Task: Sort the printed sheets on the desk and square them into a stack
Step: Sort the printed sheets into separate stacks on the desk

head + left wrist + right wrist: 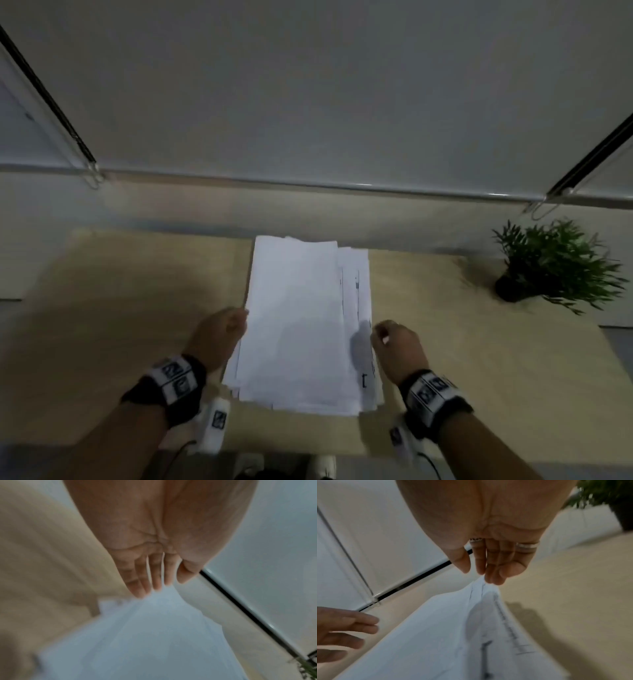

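Head view: left hand point(219, 334) and right hand point(397, 346), fingers point(489, 566) extended, flank the uneven sheets point(301, 325); press both edges inward evenly.

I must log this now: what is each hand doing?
Left hand: open, straight fingers at the left edge of the sheets.
Right hand: open, fingertips at their right edge.

We hold our left hand point(219, 334) and right hand point(397, 346) apart, palms facing inward, fingers point(479, 561) straight and together.
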Demonstrator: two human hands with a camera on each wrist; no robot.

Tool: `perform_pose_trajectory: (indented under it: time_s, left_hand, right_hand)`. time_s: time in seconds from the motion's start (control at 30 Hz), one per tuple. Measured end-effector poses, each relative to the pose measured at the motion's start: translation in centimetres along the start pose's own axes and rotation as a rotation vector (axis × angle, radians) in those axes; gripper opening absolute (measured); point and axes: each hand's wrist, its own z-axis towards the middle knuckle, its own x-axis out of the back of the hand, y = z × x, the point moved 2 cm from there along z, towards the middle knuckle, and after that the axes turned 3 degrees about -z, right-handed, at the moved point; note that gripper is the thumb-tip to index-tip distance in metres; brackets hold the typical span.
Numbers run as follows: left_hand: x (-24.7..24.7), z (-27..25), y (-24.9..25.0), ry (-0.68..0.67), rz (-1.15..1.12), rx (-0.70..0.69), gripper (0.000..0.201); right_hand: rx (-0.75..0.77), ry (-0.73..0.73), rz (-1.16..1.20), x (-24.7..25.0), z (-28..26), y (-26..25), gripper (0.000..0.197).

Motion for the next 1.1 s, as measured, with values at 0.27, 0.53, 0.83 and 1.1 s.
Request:
perform_pose_trajectory:
  time_s: [0.27,0.53,0.83,1.1]
  left_hand:
    - [-5.4,3.8,0.0,0.1,0.132,0.205,0.061]
    - [-6.2,3.4,1.2,0.045,0.111,0.088,0.04]
    - [-4.6,2.6,1.1,0.018,0.028,0.138,0.049]
    - [-1.2,3.0,1.1,0.076,-0.292,0.057,0.065]
  right_hand:
    - [-0.201,-0.07,0.084,-5.9,4.0,-4.1,0.058]
    - [-0.403,-0.064,0.423,-6.9,5.7,-5.2,0.071]
    - [-0.266,-0.052,0.619,-5.2,5.0,-3.2,0.027]
    - [-0.119,-0.085,0.95,-2.8,3.1,-3.7,0.039]
